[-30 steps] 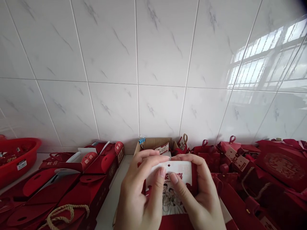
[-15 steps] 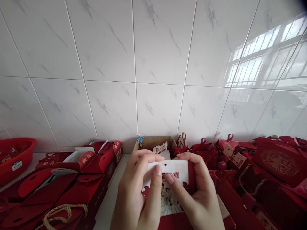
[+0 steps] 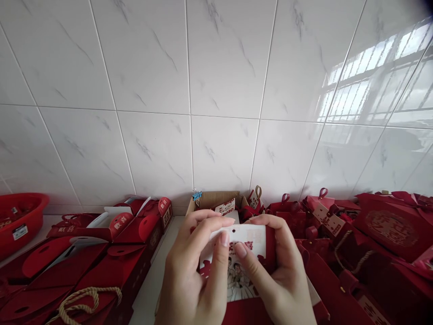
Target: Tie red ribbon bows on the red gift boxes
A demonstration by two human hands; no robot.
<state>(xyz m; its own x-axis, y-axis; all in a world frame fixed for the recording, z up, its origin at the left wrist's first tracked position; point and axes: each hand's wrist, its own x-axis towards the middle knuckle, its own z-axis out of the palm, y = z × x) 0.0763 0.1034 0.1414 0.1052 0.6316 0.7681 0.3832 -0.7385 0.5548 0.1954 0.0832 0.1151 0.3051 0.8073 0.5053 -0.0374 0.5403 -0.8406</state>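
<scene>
Both my hands hold a small red-and-white gift box (image 3: 241,289) near its upper edge, low in the middle of the view. Its white panel bears red lettering, a line drawing of people and a small round hole near the top. My left hand (image 3: 199,271) grips the left side, thumb pressed on the panel and fingers bent over the top. On the right side my right hand (image 3: 279,266) has its thumb laid across the lettering and its index finger along the top edge. My palms and fingers hide the sides of the box.
Behind my hands stands an open cardboard carton (image 3: 216,197) with a blue binder clip (image 3: 196,196). Red boxes (image 3: 131,253) with a rope handle (image 3: 89,293) fill the left, beside a red plastic basin (image 3: 30,216). Red gift bags (image 3: 382,225) crowd the right. A tiled wall (image 3: 223,81) rises behind.
My hands keep nearly the same hold on the box. The whole view has shifted very slightly.
</scene>
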